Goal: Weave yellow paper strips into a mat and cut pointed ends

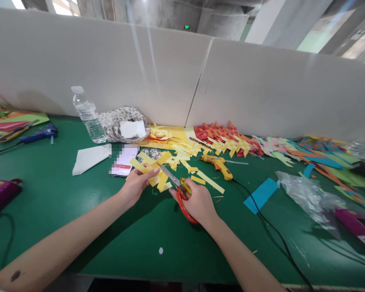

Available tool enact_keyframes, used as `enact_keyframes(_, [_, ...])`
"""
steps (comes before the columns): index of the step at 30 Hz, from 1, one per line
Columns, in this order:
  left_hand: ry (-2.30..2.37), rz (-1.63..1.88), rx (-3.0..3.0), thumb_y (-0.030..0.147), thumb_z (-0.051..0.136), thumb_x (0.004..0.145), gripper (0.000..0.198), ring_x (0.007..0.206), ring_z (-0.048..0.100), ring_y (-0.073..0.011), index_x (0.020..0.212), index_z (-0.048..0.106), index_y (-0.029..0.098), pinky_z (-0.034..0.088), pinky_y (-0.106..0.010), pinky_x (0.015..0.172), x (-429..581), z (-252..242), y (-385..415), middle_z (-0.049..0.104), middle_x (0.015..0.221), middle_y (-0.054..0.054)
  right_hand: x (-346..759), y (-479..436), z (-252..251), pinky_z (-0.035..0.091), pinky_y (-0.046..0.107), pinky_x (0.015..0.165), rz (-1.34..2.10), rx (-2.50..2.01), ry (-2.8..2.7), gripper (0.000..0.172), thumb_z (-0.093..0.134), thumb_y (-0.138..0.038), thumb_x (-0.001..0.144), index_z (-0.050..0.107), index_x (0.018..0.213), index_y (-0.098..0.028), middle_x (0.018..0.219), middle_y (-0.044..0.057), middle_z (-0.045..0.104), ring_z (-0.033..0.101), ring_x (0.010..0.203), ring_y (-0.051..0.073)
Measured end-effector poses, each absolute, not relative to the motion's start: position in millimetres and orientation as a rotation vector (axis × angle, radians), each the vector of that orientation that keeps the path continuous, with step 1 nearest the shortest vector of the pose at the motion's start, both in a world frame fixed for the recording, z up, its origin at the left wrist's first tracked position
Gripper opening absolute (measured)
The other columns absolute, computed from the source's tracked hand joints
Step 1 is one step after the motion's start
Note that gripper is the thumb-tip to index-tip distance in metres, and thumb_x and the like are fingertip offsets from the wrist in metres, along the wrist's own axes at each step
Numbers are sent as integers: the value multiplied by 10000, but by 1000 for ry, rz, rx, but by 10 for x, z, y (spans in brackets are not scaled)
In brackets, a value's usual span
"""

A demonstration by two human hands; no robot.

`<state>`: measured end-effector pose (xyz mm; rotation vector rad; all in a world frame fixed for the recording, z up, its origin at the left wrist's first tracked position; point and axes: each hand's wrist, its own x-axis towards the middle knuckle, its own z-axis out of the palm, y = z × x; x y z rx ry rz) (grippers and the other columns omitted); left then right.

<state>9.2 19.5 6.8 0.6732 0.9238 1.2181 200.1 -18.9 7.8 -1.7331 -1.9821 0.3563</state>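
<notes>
Between the fingers and thumb of my left hand (136, 183) is a piece of woven yellow paper strips (154, 169), its loose ends sticking out on several sides. My right hand (199, 200) is closed around a pair of scissors (182, 195) with red and yellow handles. Their metal blades point up and left, and the tips reach the yellow paper beside my left thumb. Loose yellow strips (211, 181) and small offcuts lie on the green table (115, 243) just beyond both hands.
A yellow glue gun (219, 165) trails its black cord towards the front right. Behind are woven paper fish in red (215, 134) and yellow (231, 146). To the left stand a water bottle (89, 115) and a phone (126, 160). A blue paper piece (261, 194) and a plastic bag (307, 198) lie right.
</notes>
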Motion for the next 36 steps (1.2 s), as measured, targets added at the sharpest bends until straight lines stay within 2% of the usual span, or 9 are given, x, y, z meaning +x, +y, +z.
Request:
enact_keyframes(5, [909,1211,631,236,814,597,319,667,670,-126,834,621,145,556,-209,604,87,76,190,707,802,-17,2010,-188,85,270,225,449,506,-1593,-1755,386,657,-471,681,374,605,-220,478,-69,387,352,441,91])
enact_keyframes(9, [887,1217,632,228,822,578,350,681,662,-133,800,557,174,552,-239,622,131,67,135,679,759,15,2032,-163,88,288,222,426,819,-1390,-1365,390,665,-462,693,366,626,-221,477,-95,325,313,415,70])
enact_keyframes(12, [945,1162,680,229,835,552,408,664,647,-124,778,497,193,521,-222,599,184,45,73,643,702,42,2046,-140,110,338,226,426,1021,-1239,-1159,365,695,-426,676,394,689,-220,513,-87,439,378,401,70])
enact_keyframes(14, [974,1096,753,250,828,566,407,632,623,-101,785,490,195,483,-193,570,220,17,30,617,672,56,2045,-132,130,386,236,452,1090,-1193,-1133,393,734,-402,632,395,701,-216,647,-41,578,440,431,70])
enact_keyframes(16, [974,1043,826,272,819,584,396,633,610,-93,807,502,192,468,-192,591,253,-16,-10,613,676,55,2033,-132,147,419,249,470,1131,-1201,-1163,415,759,-400,594,403,692,-210,770,2,637,472,450,71])
enact_keyframes(22, [958,998,915,296,808,595,372,674,602,-99,795,513,188,460,-212,653,300,-31,-81,629,711,45,1968,-154,158,470,273,538,1038,-1276,-1243,412,787,-410,530,456,671,-209,649,-26,579,542,542,119])
enact_keyframes(27, [926,976,882,281,818,579,384,658,595,-96,744,485,181,461,-215,651,298,21,-85,608,684,47,1966,-121,105,413,248,468,971,-1306,-1189,418,776,-420,536,445,689,-215,560,-73,491,441,447,82])
enact_keyframes(32, [951,1003,850,314,801,605,398,681,619,-120,820,491,188,485,-240,655,273,-15,-57,628,740,25,2023,-64,65,363,230,417,901,-1342,-1107,410,761,-406,581,424,710,-210,646,-42,553,414,430,67])
enact_keyframes(36, [1010,1037,831,334,788,627,413,719,640,-134,891,499,202,504,-241,663,240,-24,-19,632,774,15,2034,-88,108,409,246,436,891,-1358,-1066,372,731,-408,622,434,721,-207,698,-18,596,441,432,72])
